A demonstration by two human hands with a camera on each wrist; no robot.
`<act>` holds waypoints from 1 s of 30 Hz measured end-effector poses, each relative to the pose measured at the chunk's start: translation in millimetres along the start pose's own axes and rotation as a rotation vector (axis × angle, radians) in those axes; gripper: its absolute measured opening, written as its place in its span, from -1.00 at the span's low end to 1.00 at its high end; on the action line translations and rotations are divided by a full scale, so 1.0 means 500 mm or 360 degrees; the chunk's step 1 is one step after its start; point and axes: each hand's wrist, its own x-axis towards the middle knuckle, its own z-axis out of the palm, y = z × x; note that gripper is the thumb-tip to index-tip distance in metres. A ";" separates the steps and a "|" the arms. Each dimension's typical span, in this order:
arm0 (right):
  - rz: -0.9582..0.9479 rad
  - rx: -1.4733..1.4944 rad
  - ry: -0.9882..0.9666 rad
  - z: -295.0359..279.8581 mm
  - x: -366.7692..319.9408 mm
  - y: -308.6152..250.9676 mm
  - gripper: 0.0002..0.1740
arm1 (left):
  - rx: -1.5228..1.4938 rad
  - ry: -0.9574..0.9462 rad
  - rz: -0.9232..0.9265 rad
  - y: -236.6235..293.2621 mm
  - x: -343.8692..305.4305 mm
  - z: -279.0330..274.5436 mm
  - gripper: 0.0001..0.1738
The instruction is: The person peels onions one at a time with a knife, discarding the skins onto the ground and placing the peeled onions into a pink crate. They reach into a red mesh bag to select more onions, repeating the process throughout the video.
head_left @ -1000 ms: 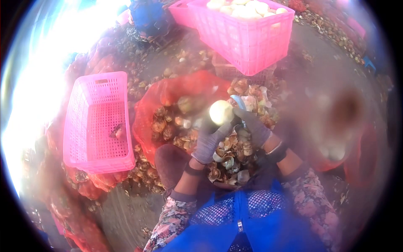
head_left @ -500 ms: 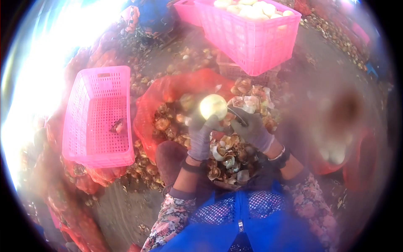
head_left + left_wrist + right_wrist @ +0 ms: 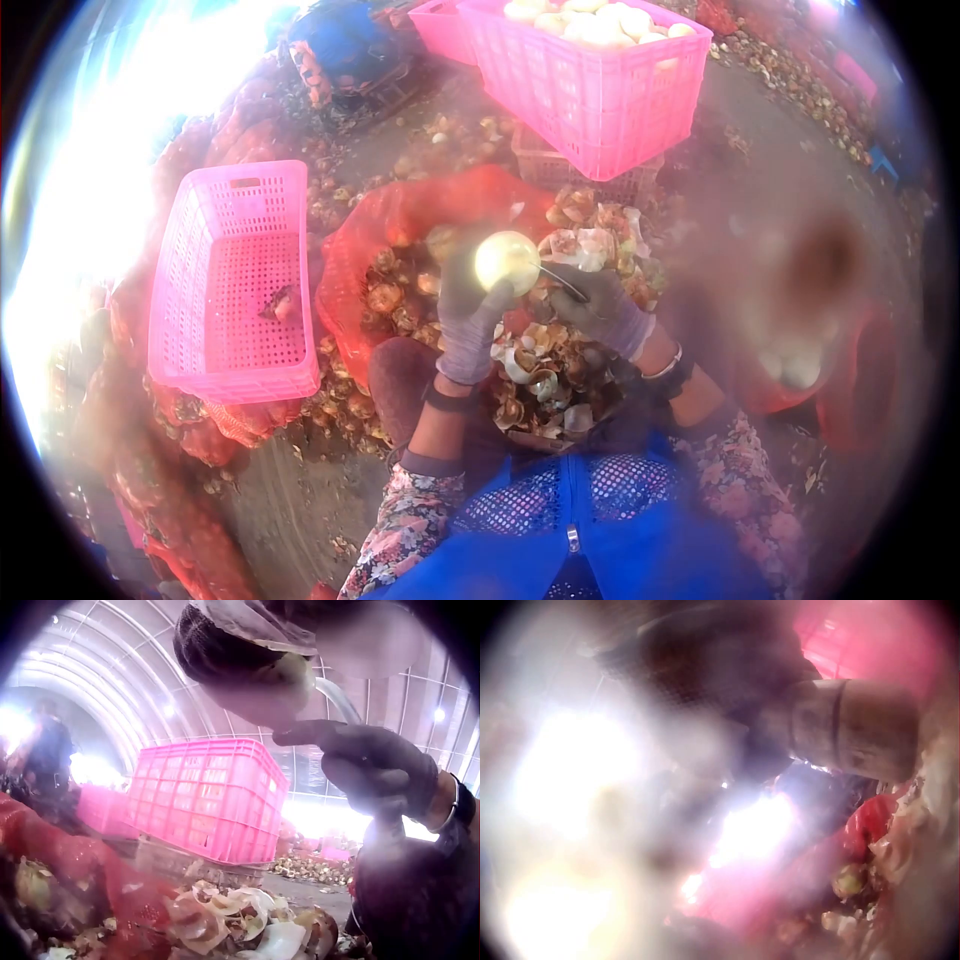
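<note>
A pale peeled onion (image 3: 506, 262) sits in the fingers of my gloved left hand (image 3: 466, 325), thumb on its near side. In my gloved right hand (image 3: 605, 312) I grip a small curved knife (image 3: 565, 282), its blade tip right by the onion's right side. The left wrist view shows the curved blade (image 3: 339, 700) beside the onion (image 3: 300, 679), and a finger of the right hand (image 3: 371, 765) pointing toward it. A round wooden handle (image 3: 877, 727) sticks out of the glove in the right wrist view. Peelings (image 3: 545, 370) lie below both hands.
An open red mesh sack (image 3: 345, 290) of unpeeled onions lies ahead on the left. Beyond it stands a pink crate (image 3: 600, 100) heaped with peeled onions. Another pink crate (image 3: 235, 290), holding a small dark scrap, is at the left. A person in blue (image 3: 345, 45) is farther back.
The onion and my left hand have shifted a little left. The knife blade, raised and showing its flat side earlier, now appears thin and lower, angled toward the onion.
</note>
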 end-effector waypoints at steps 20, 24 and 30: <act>-0.0342 0.0340 -0.0211 0.042 0.013 0.084 -0.42 | -0.0774 -0.0391 -0.0659 -0.008 -0.016 0.020 -0.19; 0.0781 0.1001 -0.0608 -0.036 0.008 -0.026 -0.44 | -0.0774 -0.0418 -0.0563 0.008 -0.016 0.029 -0.19; 0.0048 0.0110 -0.0114 0.010 0.001 0.046 -0.59 | -0.0967 -0.0319 -0.0719 0.003 -0.019 0.028 -0.23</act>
